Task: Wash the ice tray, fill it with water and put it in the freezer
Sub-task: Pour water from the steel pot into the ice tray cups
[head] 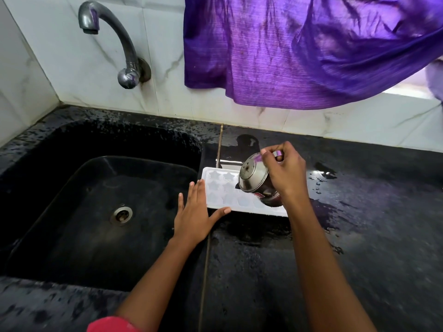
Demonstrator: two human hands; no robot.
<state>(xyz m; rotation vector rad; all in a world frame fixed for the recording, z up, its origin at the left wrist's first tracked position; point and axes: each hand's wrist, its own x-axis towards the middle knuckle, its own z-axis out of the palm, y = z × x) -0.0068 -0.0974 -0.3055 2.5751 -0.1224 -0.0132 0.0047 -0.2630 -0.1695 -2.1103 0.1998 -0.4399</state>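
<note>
Both hands at centre frame: your right hand [285, 173] clamps tipped pot [257, 180] over tray [215, 188]'s right end; left hand [194, 212], fingers spread, flat at tray's left edge. Tray's long axis runs left-right on surface [359, 224].

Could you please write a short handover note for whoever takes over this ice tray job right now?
Right hand: grip closed on a steel pot, tipped mouth-down over the ice tray.
Left hand: open and flat, fingers and thumb against the tray's near left corner, steadying it.
Tray lies on the wet black counter, right beside the sink; the tap is not running.
Done: tray is out and filling appears under way; water level cannot be told.
Left: finish filling, carry it level to the freezer.
</note>
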